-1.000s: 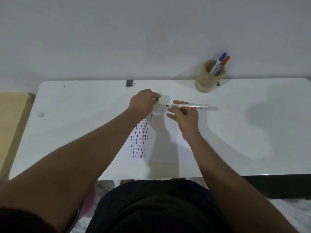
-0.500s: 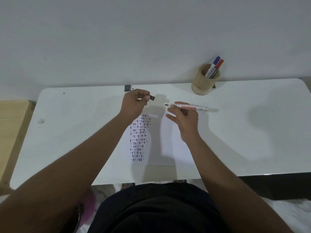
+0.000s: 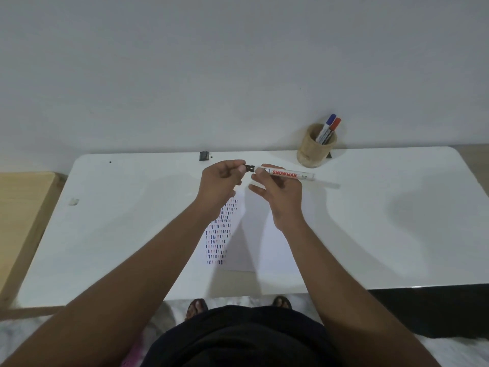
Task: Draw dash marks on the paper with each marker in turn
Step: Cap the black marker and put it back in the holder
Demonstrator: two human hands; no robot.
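Observation:
My right hand holds a white marker lettered in red, level above the table, tip pointing left. My left hand pinches the small black cap, which sits right at the marker's tip. Below both hands lies the white paper, with columns of blue, red and dark dashes down its left side. My forearms hide part of the sheet.
A round wooden holder at the table's back edge carries a blue-capped marker and a red-capped marker. A small black object lies at the back edge. A wooden surface adjoins the white table on the left.
My left hand has moved right and brought the cap from apart up against the marker's tip. The right hand keeps the marker level in nearly the same place.

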